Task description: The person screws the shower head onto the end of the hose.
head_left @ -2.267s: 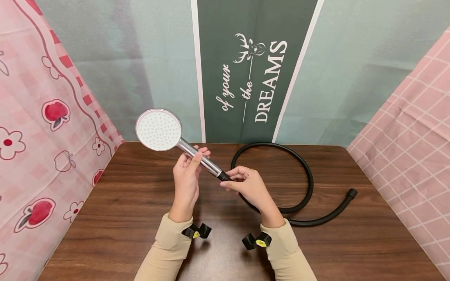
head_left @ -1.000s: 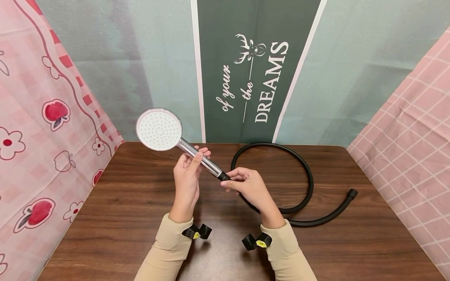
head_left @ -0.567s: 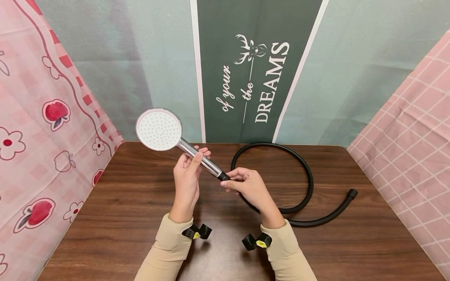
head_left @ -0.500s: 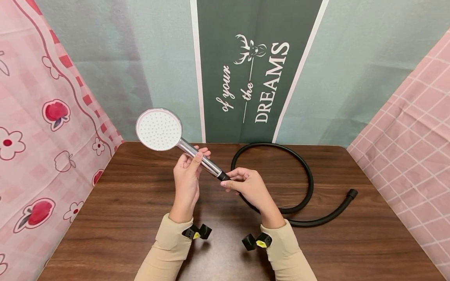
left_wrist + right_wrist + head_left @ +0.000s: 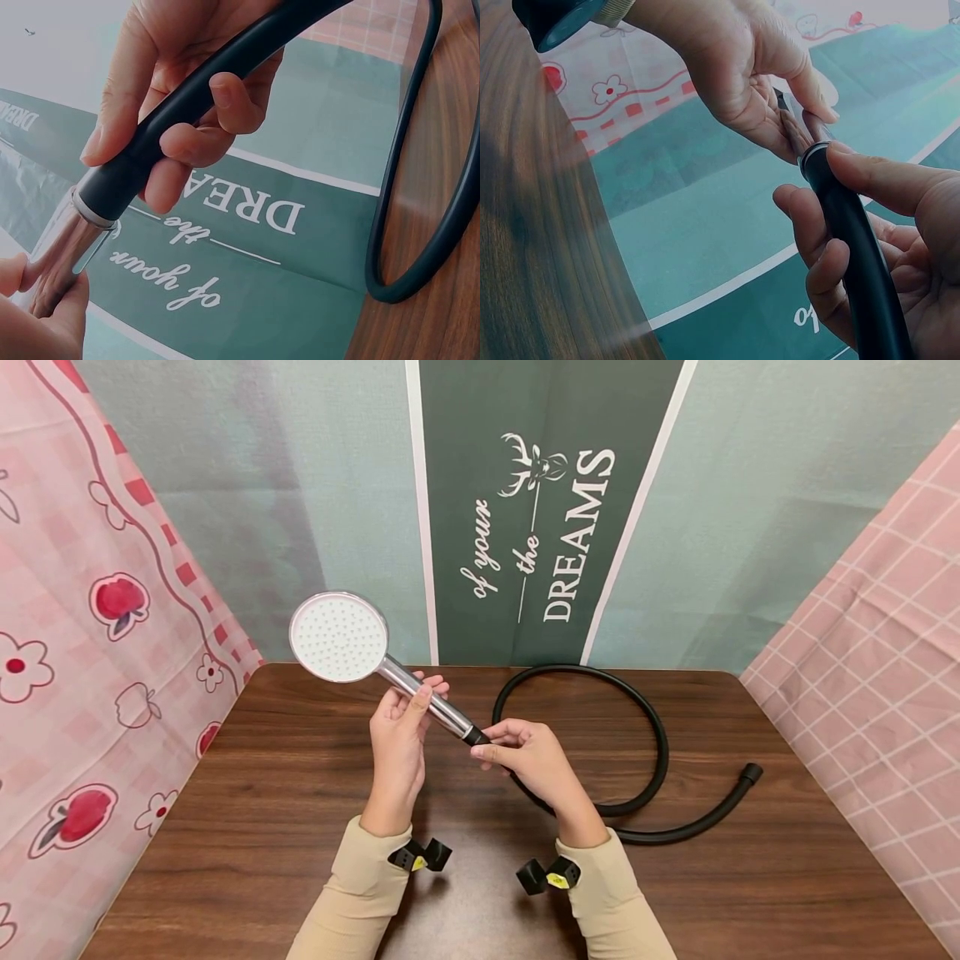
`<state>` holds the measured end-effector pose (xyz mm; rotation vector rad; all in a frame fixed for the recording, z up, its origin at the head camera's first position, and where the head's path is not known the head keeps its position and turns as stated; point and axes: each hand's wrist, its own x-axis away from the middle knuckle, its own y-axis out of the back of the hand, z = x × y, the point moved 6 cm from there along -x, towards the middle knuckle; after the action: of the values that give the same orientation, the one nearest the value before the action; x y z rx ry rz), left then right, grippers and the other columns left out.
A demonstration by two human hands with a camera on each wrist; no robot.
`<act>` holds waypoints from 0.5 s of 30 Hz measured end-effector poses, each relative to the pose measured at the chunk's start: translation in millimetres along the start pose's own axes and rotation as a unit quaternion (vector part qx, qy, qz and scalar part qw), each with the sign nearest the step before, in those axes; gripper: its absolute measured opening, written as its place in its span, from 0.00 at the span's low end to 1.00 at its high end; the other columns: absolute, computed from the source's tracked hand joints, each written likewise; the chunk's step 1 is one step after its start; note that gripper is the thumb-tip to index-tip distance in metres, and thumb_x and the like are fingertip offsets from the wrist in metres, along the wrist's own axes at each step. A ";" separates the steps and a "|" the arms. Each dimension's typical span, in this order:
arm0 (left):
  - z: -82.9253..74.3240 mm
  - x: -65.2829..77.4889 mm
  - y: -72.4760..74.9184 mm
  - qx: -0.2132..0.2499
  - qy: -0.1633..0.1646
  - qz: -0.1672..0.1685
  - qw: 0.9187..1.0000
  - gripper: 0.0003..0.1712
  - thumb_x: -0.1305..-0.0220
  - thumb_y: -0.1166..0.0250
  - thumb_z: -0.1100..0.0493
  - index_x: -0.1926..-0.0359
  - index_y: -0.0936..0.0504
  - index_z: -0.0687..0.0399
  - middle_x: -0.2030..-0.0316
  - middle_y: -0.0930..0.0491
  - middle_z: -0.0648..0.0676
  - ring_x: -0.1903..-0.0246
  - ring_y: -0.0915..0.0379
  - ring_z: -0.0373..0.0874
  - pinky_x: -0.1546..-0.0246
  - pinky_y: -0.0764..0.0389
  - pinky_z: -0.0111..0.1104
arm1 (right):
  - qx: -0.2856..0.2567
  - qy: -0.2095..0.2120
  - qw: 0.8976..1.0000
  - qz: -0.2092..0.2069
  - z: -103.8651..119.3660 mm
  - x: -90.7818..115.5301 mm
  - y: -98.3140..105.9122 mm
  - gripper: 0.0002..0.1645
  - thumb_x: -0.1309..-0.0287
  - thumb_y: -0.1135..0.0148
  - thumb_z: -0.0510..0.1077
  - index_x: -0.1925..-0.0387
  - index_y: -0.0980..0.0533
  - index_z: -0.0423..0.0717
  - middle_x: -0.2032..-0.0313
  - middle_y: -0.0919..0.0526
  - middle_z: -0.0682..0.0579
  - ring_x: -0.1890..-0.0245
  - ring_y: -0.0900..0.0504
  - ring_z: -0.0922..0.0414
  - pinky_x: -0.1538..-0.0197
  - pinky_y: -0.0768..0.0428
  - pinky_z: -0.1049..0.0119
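Note:
A chrome shower head (image 5: 339,637) with a round white spray face is held up over the table, its face turned toward the head camera. My left hand (image 5: 399,735) grips its handle (image 5: 450,714), thumb along the front. At the handle's lower end sits the black end of a shower hose (image 5: 112,187), right against the chrome collar. My right hand (image 5: 534,760) pinches this hose end between thumb and fingers; in the right wrist view the fingers (image 5: 829,270) curl round the black hose. Part of the hose passes behind my right hand and wrist in the head view.
The hose's loop (image 5: 660,735) lies on the dark wooden table (image 5: 285,860), and its free end (image 5: 750,772) points to the right. A grey-green cloth (image 5: 360,485) hangs behind, with pink patterned cloths (image 5: 82,710) at the sides. Each wrist wears a small black camera (image 5: 547,875).

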<state>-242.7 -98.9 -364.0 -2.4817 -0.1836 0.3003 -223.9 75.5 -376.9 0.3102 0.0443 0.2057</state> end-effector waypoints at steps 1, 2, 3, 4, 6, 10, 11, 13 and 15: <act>0.1 0.0 0.1 0.000 0.000 0.000 1.000 0.10 0.31 0.41 0.68 0.50 0.26 0.63 0.63 0.13 0.50 0.61 0.14 0.40 0.48 0.15 0.34 | 0.000 0.000 1.000 0.000 0.0 0.0 0.0 0.15 0.47 0.26 0.45 0.61 0.17 0.40 0.72 0.12 0.41 0.77 0.19 0.63 0.75 0.24 0.67; 0.1 0.0 0.1 0.000 0.000 0.000 1.000 0.10 0.31 0.41 0.68 0.50 0.26 0.63 0.63 0.13 0.51 0.60 0.14 0.40 0.48 0.15 0.34 | 0.000 0.001 1.000 0.000 0.0 -0.1 0.0 0.15 0.47 0.26 0.45 0.61 0.17 0.40 0.72 0.12 0.41 0.77 0.18 0.63 0.75 0.23 0.67; 0.1 0.0 0.0 0.000 0.000 0.000 1.000 0.10 0.31 0.41 0.68 0.50 0.26 0.63 0.63 0.13 0.51 0.60 0.14 0.40 0.48 0.15 0.34 | -0.001 0.002 1.000 0.000 -0.2 -0.1 0.0 0.15 0.47 0.26 0.44 0.60 0.17 0.40 0.72 0.12 0.41 0.77 0.18 0.63 0.75 0.23 0.67; 0.0 0.0 0.0 0.000 0.000 0.000 1.000 0.10 0.31 0.41 0.69 0.50 0.26 0.62 0.63 0.13 0.51 0.60 0.14 0.40 0.48 0.15 0.35 | -0.001 0.002 1.000 0.001 -0.4 -0.2 0.0 0.15 0.46 0.26 0.44 0.60 0.17 0.39 0.72 0.12 0.41 0.76 0.18 0.63 0.75 0.23 0.67; 0.0 -0.1 -0.2 0.000 -0.001 0.001 1.000 0.10 0.31 0.41 0.69 0.50 0.26 0.62 0.63 0.13 0.51 0.60 0.14 0.40 0.47 0.15 0.35 | -0.004 0.004 1.000 0.001 0.0 -0.3 -0.1 0.15 0.46 0.26 0.44 0.60 0.17 0.39 0.72 0.12 0.41 0.76 0.17 0.63 0.74 0.23 0.68; 0.2 -0.4 -0.2 0.001 -0.001 0.000 1.000 0.09 0.31 0.41 0.69 0.51 0.26 0.62 0.63 0.13 0.51 0.61 0.14 0.40 0.48 0.15 0.34 | -0.007 0.003 1.000 0.002 -0.2 -0.3 -0.3 0.15 0.46 0.26 0.44 0.60 0.17 0.39 0.74 0.12 0.48 0.76 0.16 0.63 0.75 0.23 0.71; 0.3 -0.5 -0.2 0.002 -0.001 0.000 1.000 0.09 0.31 0.41 0.69 0.51 0.26 0.62 0.63 0.13 0.51 0.61 0.14 0.40 0.49 0.15 0.34 | -0.007 0.004 1.000 0.002 -0.3 -0.3 -0.4 0.15 0.46 0.26 0.44 0.60 0.17 0.39 0.74 0.11 0.50 0.75 0.16 0.63 0.75 0.23 0.70; 0.5 -0.7 -0.1 0.004 -0.001 -0.001 1.000 0.09 0.31 0.41 0.70 0.51 0.26 0.62 0.63 0.13 0.51 0.61 0.14 0.40 0.49 0.15 0.33 | -0.006 0.004 1.000 0.003 -0.5 -0.2 -0.5 0.15 0.46 0.26 0.44 0.60 0.17 0.38 0.74 0.12 0.52 0.75 0.16 0.63 0.74 0.22 0.69; 0.8 -0.9 -0.1 0.006 -0.001 -0.001 1.000 0.09 0.31 0.42 0.70 0.51 0.26 0.62 0.63 0.13 0.51 0.61 0.14 0.40 0.50 0.15 0.32 | -0.006 0.004 1.000 0.004 -0.6 -0.2 -0.8 0.15 0.46 0.27 0.44 0.60 0.17 0.38 0.74 0.11 0.52 0.75 0.16 0.63 0.74 0.22 0.69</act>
<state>-243.7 -98.6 -364.4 -2.4698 -0.1852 0.3011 -223.9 74.9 -377.7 0.2972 0.0491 0.2152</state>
